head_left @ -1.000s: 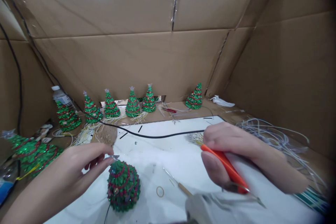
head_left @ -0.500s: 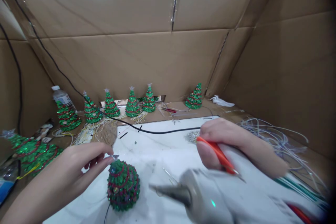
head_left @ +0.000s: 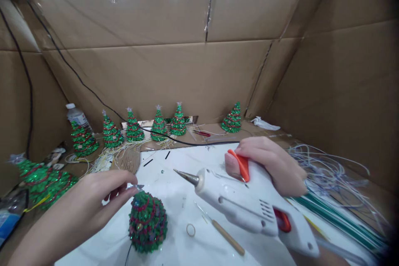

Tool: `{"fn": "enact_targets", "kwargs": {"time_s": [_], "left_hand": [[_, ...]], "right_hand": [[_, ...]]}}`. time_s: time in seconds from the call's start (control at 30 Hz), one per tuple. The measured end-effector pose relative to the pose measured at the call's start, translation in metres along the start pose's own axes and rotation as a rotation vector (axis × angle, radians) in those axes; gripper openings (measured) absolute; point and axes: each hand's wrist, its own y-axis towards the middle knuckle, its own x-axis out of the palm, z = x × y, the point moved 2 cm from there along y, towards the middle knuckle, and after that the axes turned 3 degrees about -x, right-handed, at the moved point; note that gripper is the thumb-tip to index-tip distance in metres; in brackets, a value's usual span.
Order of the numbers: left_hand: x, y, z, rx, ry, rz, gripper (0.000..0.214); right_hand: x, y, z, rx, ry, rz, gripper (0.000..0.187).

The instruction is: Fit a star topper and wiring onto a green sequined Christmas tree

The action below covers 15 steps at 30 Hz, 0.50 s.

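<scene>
My left hand (head_left: 106, 195) pinches a small pale star (head_left: 139, 186) at the tip of a beaded green Christmas tree (head_left: 148, 222). Red strands wind round the tree, which stands on a white board (head_left: 187, 187). I cannot tell whether the star touches the tip. Wrapped round the handle of a white glue gun (head_left: 233, 203) is my right hand (head_left: 264, 158), by the orange trigger. The gun's metal nozzle points left, above and to the right of the tree. A wooden-handled tool (head_left: 227, 237) with a thin metal end and a small ring (head_left: 190, 229) lie below the gun.
Several similar trees (head_left: 158, 125) stand along the cardboard wall (head_left: 156, 75), and a larger one (head_left: 46, 181) lies at left. A black cord (head_left: 187, 143) crosses behind the board. Tangled clear strands (head_left: 330, 174) and green rods (head_left: 339, 224) lie at right; a bottle (head_left: 76, 116) stands back left.
The glue gun and my right hand have moved up and back, uncovering the wooden-handled tool and the ring. My left hand keeps the star at the treetop. The view has shifted slightly.
</scene>
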Motion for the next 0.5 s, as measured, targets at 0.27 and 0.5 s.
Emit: {"fn": "enact_targets", "kwargs": {"time_s": [0.27,0.5], "left_hand": [[0.000,0.000,0.000,0.013,0.004,-0.001,0.024],[-0.004,0.002,0.004,0.038,-0.022,0.000,0.022]], "right_hand": [[-0.011,0.010,-0.002,-0.190,-0.061,-0.080,0.014],[-0.007,0.004,-0.001,-0.166,-0.039,-0.125,0.012]]}}
